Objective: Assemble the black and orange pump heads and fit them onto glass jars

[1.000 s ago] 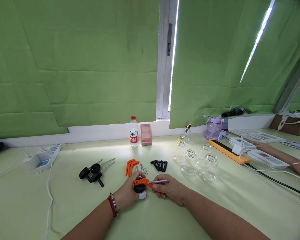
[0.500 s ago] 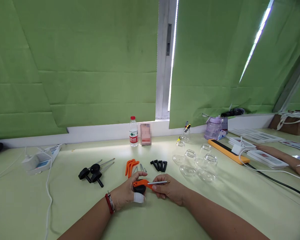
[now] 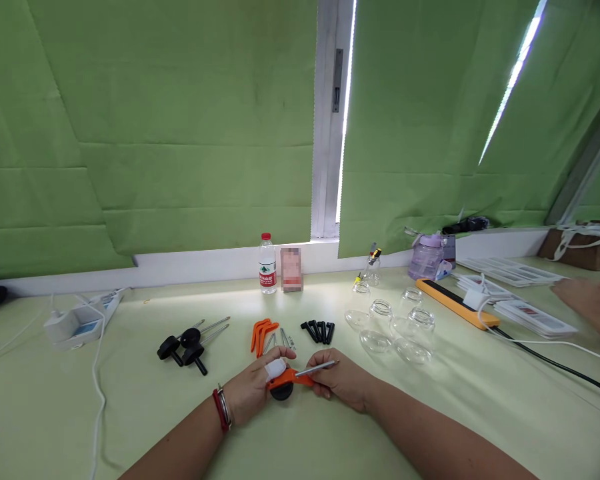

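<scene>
In the head view, fingers of the left hand point(image 3: 250, 392) gripped a curved orange lever point(image 3: 283, 378) with round black knob point(image 3: 282, 392) and silver rod point(image 3: 317, 368); the right hand point(image 3: 341, 379) pinched its right end, well short of the back edge of the desk point(image 3: 300, 440).

Worn on the head, looking forward and down across the table point(image 3: 140, 407) toward the green curtains point(image 3: 190, 127); near, above and behind the hands point(image 3: 343, 380), with a wide sweep sideways.
</scene>
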`<state>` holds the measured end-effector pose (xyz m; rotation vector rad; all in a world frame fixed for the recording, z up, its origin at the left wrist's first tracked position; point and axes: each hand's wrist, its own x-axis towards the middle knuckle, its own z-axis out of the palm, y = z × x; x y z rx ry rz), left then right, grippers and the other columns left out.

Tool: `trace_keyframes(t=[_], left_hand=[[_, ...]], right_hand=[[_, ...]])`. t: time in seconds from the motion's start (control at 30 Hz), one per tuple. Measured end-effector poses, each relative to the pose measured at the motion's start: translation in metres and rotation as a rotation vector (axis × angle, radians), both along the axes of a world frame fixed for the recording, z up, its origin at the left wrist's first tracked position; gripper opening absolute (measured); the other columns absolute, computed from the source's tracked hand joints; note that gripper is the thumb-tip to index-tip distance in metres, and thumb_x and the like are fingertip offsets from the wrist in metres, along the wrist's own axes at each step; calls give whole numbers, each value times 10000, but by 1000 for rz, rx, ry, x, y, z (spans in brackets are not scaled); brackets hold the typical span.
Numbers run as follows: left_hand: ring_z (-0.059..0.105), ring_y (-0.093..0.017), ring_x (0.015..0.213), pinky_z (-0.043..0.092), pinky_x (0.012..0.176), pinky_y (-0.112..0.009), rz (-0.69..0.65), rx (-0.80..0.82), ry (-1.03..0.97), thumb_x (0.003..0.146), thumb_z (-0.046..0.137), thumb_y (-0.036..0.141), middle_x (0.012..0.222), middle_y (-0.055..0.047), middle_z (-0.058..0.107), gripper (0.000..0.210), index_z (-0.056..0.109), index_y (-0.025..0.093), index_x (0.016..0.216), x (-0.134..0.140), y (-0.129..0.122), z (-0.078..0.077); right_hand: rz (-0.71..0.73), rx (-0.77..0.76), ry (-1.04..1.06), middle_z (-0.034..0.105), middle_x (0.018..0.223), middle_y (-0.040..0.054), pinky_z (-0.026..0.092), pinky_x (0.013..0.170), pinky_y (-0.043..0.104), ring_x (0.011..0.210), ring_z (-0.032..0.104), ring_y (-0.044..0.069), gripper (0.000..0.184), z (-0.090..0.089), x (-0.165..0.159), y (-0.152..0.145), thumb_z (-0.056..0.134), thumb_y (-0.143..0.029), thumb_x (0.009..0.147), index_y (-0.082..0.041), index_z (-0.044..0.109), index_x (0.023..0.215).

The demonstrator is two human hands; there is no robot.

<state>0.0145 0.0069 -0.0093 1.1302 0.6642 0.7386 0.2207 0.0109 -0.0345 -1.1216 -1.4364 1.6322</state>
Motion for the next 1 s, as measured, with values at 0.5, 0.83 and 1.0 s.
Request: trace_keyframes(t=[0.5,0.83,1.0], left_hand=[[496,-122,575,426,586,-274,164,-81,-31,776,601,470,696,7,540,338,547,185,951,5,1,4],[547,-136,571,398,601,-277,90,-85,-93,816,548,479,703,-9,573,332,543,195,988,0,3,0],[540,-126,592,379,595,-258,55,-50,-80,790,630,351,710,2,548,286,539,190,1008,0,2,2]], right_hand=[[76,55,118,531,638,-33,264,431,197,492,443,59,400,2,0,-4,732,-388,672,-123,627,953],[50,26,121,496,617,-43,227,444,207,480,366,48,424,7,-1,-6,763,-430,620,-126,624,882],[47,44,86,476,585,-54,235,447,208,482,356,55,419,10,-1,-7,755,-449,622,-136,608,858]])
